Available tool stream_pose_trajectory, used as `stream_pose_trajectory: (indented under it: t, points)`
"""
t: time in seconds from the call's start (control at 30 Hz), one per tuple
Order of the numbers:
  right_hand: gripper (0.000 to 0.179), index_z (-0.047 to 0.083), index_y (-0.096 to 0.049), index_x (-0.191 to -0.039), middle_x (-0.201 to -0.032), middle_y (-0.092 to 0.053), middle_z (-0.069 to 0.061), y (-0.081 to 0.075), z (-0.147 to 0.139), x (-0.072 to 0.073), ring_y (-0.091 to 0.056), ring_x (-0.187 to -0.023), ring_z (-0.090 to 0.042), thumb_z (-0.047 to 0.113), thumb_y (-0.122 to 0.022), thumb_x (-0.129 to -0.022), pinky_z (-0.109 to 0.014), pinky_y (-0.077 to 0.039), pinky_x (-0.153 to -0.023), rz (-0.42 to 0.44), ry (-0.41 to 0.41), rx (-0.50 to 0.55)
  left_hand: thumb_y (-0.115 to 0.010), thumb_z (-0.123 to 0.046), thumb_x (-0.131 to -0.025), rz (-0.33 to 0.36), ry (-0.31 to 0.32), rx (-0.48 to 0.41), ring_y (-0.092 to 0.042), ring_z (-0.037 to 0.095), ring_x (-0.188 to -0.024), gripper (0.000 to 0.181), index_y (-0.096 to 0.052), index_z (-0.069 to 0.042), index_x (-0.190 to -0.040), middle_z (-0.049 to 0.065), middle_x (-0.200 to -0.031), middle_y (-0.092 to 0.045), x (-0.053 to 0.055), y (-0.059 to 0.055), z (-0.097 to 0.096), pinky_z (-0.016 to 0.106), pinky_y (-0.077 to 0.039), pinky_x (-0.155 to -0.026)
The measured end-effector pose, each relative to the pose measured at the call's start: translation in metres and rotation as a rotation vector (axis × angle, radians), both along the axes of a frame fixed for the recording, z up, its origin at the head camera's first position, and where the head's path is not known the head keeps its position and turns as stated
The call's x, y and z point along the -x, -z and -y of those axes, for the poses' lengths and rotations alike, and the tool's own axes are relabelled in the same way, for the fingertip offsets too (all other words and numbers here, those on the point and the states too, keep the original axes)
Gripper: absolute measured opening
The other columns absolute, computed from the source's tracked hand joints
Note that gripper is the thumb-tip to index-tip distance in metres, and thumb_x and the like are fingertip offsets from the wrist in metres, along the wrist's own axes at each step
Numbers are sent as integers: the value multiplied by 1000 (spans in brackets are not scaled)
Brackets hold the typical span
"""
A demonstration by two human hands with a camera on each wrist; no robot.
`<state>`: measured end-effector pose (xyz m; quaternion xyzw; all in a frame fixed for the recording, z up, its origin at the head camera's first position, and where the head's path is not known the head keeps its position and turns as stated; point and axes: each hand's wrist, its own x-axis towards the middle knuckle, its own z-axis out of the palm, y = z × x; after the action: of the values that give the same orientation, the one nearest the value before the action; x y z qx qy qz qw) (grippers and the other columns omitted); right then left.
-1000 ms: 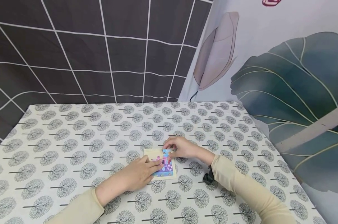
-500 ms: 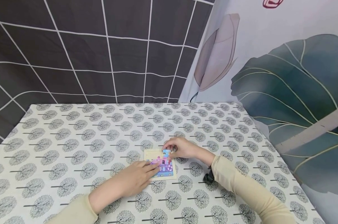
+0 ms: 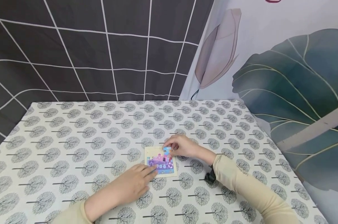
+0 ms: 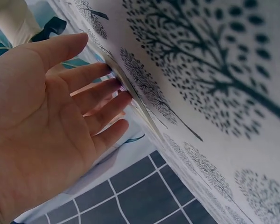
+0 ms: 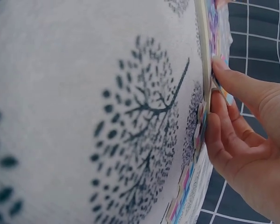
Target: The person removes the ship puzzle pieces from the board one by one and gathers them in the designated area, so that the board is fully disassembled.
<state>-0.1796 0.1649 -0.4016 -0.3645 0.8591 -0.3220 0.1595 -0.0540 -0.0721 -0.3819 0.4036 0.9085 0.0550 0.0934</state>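
Note:
A partly filled jigsaw puzzle in a cream tray frame lies on the table; its assembled part shows pink, purple and blue. At the tray's upper right corner, my right hand pinches a light blue puzzle piece between thumb and fingers. The right wrist view shows this piece tilted beside the tray edge. My left hand lies at the lower left, its extended fingertips touching the puzzle. In the left wrist view, that palm faces the camera and holds nothing.
Colourful loose pieces lie on the cloth beyond the tray in the right wrist view; the right hand hides them in the head view. A tree-print cloth covers the table. A black wrist device hangs under the right forearm.
My left hand has drawn back toward the lower left, uncovering more of the puzzle's pink and purple picture. My right hand stays at the upper right corner with the piece.

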Motion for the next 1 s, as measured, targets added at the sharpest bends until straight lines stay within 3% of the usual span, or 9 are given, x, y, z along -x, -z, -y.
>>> stream_pose_trajectory:
  t: [0.3,0.6,1.0]
  points:
    - [30,8,-70,-106,-97,-67,-3,-3,0,0,-59,-79,-6,8,-73,-77,-16,-52,-71,-100,-62,21,-51,-31,-93,80,-7,-20,-40,27,-130,51,-44,-9,-139,5,-147,-38,7,-2,1,42,-32,-110]
    - [30,7,-67,-112,-97,-68,-4,-6,-7,-3,-60,-80,-7,8,-68,-82,-21,-54,-71,0,23,95,-51,-29,-93,74,5,-53,-41,26,-129,49,-47,-10,-137,4,-146,-40,9,1,5,42,-35,-108]
    - [30,10,-67,-113,-100,-69,-2,-11,-25,-4,-59,-75,-6,12,-68,-84,-21,-55,-67,5,65,89,-51,-29,-94,95,1,-70,-41,26,-129,48,-46,-10,-138,4,-146,-40,10,0,5,41,-34,-109]
